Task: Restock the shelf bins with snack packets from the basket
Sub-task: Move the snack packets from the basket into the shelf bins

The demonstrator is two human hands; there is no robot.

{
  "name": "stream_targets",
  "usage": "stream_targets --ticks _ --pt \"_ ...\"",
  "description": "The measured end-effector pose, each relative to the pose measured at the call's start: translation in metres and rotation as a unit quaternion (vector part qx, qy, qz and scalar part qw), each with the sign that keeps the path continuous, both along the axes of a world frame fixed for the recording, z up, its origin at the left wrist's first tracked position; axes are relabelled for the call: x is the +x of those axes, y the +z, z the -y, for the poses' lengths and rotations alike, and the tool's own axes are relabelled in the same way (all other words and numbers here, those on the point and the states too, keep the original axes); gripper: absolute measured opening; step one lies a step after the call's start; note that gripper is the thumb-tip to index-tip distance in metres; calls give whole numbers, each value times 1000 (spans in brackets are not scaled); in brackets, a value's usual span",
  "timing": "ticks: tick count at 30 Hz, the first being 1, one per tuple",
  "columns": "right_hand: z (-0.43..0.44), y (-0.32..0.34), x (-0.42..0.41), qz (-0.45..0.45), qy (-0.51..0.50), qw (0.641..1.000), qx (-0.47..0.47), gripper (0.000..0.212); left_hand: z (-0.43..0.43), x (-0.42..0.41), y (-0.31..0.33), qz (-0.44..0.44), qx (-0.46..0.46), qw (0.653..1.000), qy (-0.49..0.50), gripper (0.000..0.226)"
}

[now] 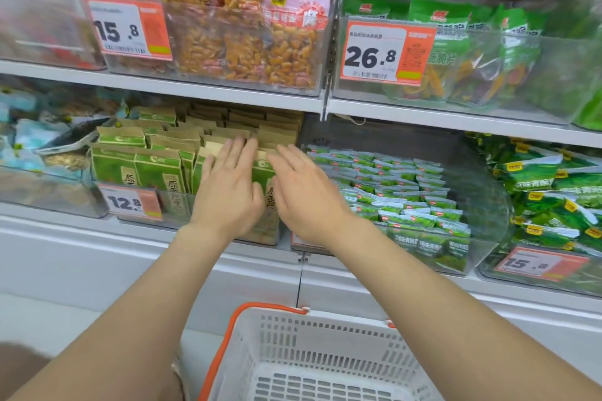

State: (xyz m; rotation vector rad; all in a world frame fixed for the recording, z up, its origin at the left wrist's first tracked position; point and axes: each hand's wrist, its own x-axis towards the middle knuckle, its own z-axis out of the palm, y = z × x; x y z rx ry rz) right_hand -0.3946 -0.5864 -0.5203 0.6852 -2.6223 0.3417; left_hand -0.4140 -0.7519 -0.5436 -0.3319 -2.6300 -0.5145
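Bright, even light falls from overhead, leaving soft shadow beneath the upper shelf toward its back. Glare streaks the clear bins. Motion blur smears the shelf's left end and upper right corner, and wide-angle distortion bows its front edges near the borders.

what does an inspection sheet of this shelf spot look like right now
surface: white shelf, stocked in clear bins
job's things: brown-green packets stand packed in the 12.8 bin; basket below, no packets in its visible part
clutter: nothing seen
grippers: left hand open, flat on the packets; right hand open, fingers straight, beside it
cables: nothing seen
surroundings: green sachets in the next bin, orange snacks above
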Motion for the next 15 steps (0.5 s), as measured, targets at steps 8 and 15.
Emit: stream_targets --ticks 8,15 --pt "39 40 -14 -28 -54 997 46 51 68 15 12 -206 47 971 111 51" --pt "81 41 -31 -13 -33 996 81 23 126 8 38 -97 -16 993 65 29"
